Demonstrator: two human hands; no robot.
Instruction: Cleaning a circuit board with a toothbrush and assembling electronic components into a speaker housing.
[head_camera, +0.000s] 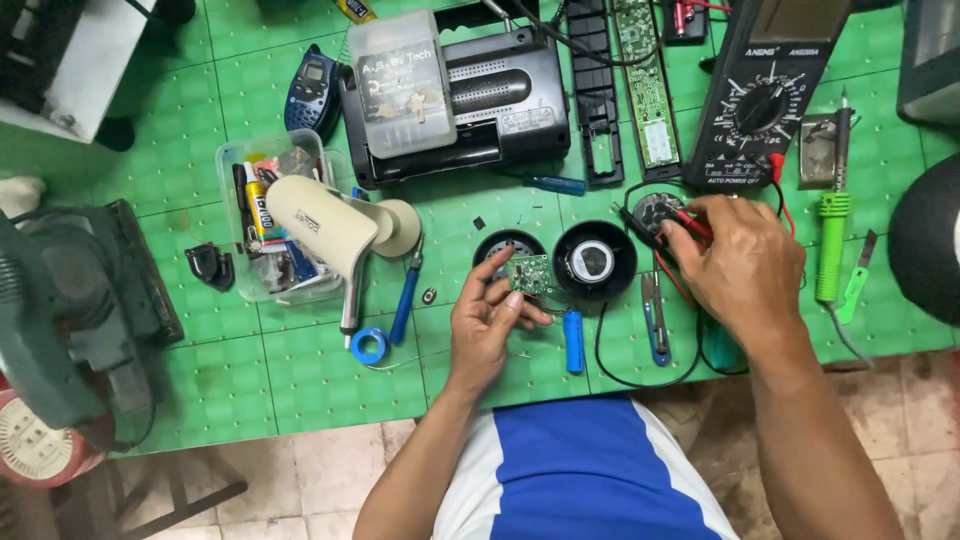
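Left hand pinching small green circuit board at fingertips, above green table. Right hand, just right of board, closed around red and black multimeter probes, beside black speaker.

Bare forearms; blue shirt with white sides.

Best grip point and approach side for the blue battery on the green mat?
Pinch the blue battery across its round middle, coming from above. It lies flat with its long axis toward the table edge, apart from the left hand, with its sides free for fingers.
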